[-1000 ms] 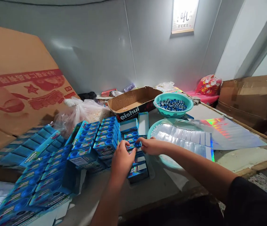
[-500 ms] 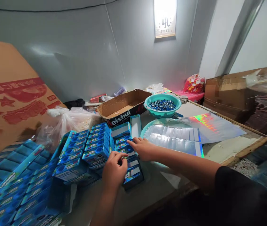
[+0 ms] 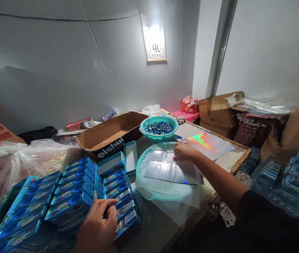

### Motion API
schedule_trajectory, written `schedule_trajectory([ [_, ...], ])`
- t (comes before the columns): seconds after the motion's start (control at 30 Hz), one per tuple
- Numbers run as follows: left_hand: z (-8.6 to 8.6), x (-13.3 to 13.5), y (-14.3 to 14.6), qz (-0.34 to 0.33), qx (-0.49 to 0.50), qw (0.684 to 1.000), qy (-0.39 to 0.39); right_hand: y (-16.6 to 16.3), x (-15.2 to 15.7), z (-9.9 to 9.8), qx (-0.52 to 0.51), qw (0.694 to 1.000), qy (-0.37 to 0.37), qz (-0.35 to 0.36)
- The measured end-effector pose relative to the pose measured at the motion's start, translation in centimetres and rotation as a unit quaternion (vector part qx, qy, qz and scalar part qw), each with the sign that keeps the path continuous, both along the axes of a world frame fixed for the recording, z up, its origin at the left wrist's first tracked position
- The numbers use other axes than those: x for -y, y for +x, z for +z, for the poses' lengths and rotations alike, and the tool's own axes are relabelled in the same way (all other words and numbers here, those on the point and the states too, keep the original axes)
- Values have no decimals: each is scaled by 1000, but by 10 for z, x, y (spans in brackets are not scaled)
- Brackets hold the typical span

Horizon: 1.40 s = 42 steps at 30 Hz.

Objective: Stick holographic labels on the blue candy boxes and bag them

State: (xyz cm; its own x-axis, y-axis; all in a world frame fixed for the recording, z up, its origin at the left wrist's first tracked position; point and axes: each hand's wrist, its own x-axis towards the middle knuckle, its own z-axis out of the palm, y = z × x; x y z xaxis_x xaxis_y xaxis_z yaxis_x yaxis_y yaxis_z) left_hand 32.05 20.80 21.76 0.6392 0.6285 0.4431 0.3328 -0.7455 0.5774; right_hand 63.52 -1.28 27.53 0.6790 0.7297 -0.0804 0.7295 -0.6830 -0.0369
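Observation:
My right hand [image 3: 185,151] reaches over the larger teal basin [image 3: 145,194], its fingers closed at the far edge of a silver sticker sheet [image 3: 162,168]. The sheet is marked off in strips and lies on clear plastic across the basin. My left hand [image 3: 98,223] is curled, thumb near the forefinger, beside a display box [image 3: 140,219] of small blue packs [image 3: 118,181]. Whatever it may hold is hidden. Shiny strips lie across the nearer packs. Left of that hand stand more rows of blue packs [image 3: 69,202].
Behind the basin sits a teal bowl [image 3: 158,128] of dark blue glossy pieces. A brown carton [image 3: 112,135] stands behind the packs, beside a clear plastic bag [image 3: 30,158]. A holographic sheet [image 3: 212,144] lies on the right; stacked blue packages [image 3: 292,186] stand beyond the table edge.
My right hand has moved from the blue packs to the silver sheet on the basin. My left hand stays beside the display box. The view has turned to the right.

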Motion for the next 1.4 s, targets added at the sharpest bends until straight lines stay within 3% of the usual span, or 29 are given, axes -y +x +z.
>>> schedule_trajectory([
  [0.3,0,5,2,-30,40,999,8,3,-4,-11,-82,994,36,-57],
  [0.4,-1,2,1,-57,40,997,38,1,-4,-4,-93,993,48,-60],
  [0.5,4,2,0,-65,68,988,119,-12,-5,16,-58,993,94,-32],
  [0.6,24,13,2,-114,151,955,227,-44,-5,47,3,986,163,21],
  [0.67,46,26,6,-141,193,924,299,-77,-6,69,56,972,201,105],
  [0.77,83,43,12,-110,181,903,374,-127,-5,95,121,931,239,247],
  [0.9,109,51,17,-77,162,899,400,-165,-1,113,128,892,293,320],
  [1.1,99,47,16,-60,234,870,429,-170,2,115,100,887,318,320],
  [1.4,93,41,6,-118,240,845,464,-186,9,118,59,894,319,309],
])
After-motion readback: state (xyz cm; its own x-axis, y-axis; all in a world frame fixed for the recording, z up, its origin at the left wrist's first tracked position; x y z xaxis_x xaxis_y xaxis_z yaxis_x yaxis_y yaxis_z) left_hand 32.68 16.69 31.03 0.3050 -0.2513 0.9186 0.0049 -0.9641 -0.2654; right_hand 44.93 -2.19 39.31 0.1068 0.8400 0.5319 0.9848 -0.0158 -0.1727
